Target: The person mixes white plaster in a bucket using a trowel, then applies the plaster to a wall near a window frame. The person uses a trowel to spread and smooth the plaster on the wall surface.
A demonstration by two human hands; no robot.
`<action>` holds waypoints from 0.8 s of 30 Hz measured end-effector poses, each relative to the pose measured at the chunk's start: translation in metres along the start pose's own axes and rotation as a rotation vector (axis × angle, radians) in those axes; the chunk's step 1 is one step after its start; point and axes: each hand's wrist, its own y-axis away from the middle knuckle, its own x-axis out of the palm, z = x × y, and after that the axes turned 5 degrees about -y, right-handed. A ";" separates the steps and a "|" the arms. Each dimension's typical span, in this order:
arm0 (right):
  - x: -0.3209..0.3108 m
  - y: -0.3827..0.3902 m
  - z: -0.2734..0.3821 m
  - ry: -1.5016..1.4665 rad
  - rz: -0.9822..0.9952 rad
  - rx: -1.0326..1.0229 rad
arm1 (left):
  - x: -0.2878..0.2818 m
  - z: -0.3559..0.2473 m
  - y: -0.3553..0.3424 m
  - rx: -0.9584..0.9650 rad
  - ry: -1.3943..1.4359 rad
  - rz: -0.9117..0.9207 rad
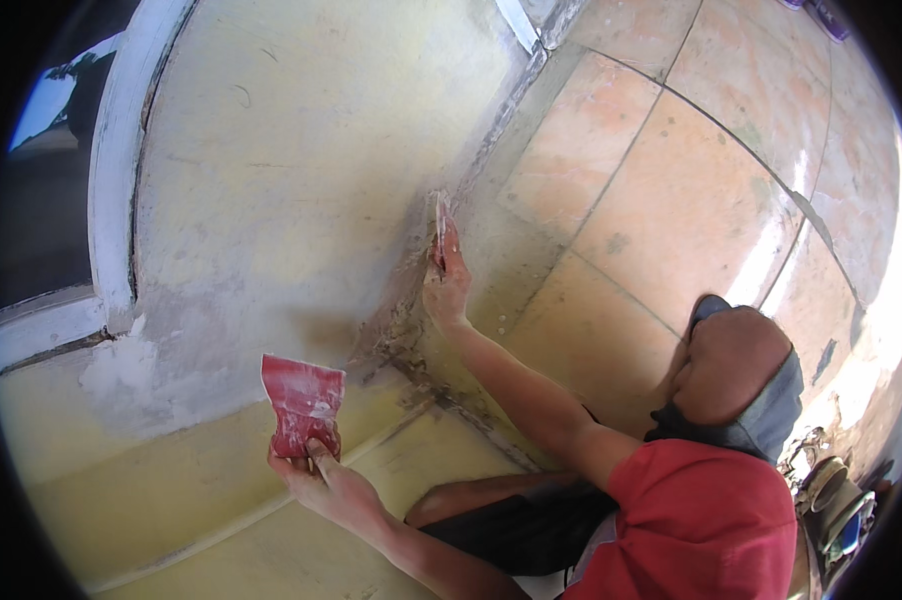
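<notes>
I judge the corner seam (396, 330) is being filled. My right hand (446, 290) grip presses a blade (439, 222) there and my left hand (323, 487) grips a red spreader (301, 398). Next needs a steady stroke.

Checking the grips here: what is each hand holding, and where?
Left hand grips the red flat scraper by its lower edge; right hand presses another red scraper, held at its bottom end.

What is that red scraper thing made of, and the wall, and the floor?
The red scraper in the left hand looks like thin, flat plastic smeared with white paste. The wall seems to be plaster or filler, matt and patchy, with rough, chipped spots. The floor looks like glazed tile: square slabs with dark joints and a shine where light falls.
</notes>
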 end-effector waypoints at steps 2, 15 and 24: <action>0.027 0.001 0.001 0.031 -0.008 -0.056 | 0.006 -0.009 0.002 -0.019 0.029 -0.023; -0.021 0.017 -0.023 -0.267 -0.278 0.935 | 0.009 -0.009 -0.002 -0.055 0.117 -0.040; 0.016 -0.094 0.028 -0.379 -0.281 0.853 | 0.007 0.001 -0.004 -0.038 0.237 -0.036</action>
